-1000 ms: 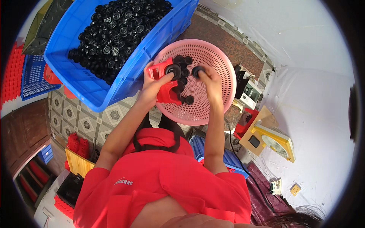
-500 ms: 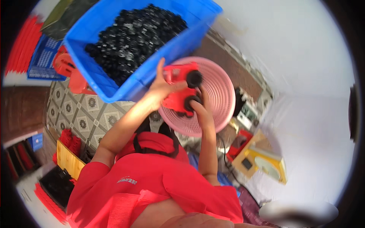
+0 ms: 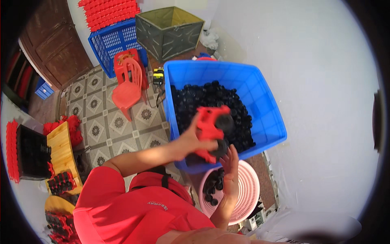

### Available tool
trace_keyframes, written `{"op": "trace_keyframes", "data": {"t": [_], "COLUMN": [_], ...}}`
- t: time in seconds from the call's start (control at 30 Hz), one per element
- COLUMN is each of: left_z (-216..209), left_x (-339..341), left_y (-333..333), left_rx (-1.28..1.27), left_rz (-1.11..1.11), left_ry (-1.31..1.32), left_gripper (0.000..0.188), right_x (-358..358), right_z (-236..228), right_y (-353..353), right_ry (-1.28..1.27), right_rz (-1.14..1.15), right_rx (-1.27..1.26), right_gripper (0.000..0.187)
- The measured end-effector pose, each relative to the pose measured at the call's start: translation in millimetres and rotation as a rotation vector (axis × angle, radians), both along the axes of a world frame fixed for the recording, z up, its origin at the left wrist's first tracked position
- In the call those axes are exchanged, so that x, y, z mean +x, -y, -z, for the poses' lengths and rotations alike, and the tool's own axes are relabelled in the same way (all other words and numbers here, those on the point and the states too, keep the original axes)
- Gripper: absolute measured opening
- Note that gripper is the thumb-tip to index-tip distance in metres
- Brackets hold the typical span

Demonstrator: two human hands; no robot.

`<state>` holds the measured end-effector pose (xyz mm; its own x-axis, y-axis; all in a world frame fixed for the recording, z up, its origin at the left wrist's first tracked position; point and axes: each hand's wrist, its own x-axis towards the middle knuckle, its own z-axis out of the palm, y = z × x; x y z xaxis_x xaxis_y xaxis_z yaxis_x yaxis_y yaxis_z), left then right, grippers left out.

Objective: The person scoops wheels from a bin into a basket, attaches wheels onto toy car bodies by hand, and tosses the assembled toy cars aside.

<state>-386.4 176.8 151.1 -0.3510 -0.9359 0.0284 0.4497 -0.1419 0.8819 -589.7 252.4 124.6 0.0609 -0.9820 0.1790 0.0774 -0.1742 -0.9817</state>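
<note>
A red toy car with black wheels is in my left hand, its fingers wrapped round the near side. The car is above the near part of a blue bin, which holds a heap of small black wheels. Just below the car's near wheel is my right hand, fingers stretched upward and apart from one another. Whether its fingertips touch that wheel I cannot tell. Beneath the right hand stands a pink basket with several black wheels inside.
Left of the bin stand a small red chair and a blue crate stacked with red parts. A grey-green box is behind the bin. A wooden board with toy cars is at far left. A white wall rises at right.
The view has swung left. The toy car has moved from above the pink basket to above the blue bin. My right hand has let go of it and its fingers have straightened.
</note>
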Motion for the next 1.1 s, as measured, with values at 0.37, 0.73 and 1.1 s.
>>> {"op": "trace_keyframes", "data": {"t": [0.37,0.73,1.1], "left_z": [-56,20,71], "left_x": [242,-13,-152], "left_y": [411,88,-237], "left_rx": [0.169,-0.261,0.263], "left_rz": [-0.610,0.699,1.671], "left_ry": [-0.100,0.009,0.418], "left_gripper": [0.085,0.064,0.062], "right_x": [71,57,-72], "right_z": [9,87,324], "right_y": [-44,-224,-689], "right_ry": [-0.220,-0.239,-0.393], "right_rz": [0.300,1.563,2.404], "right_rx": [0.329,0.282,1.662], "right_gripper": [0.038,0.014,0.103]}}
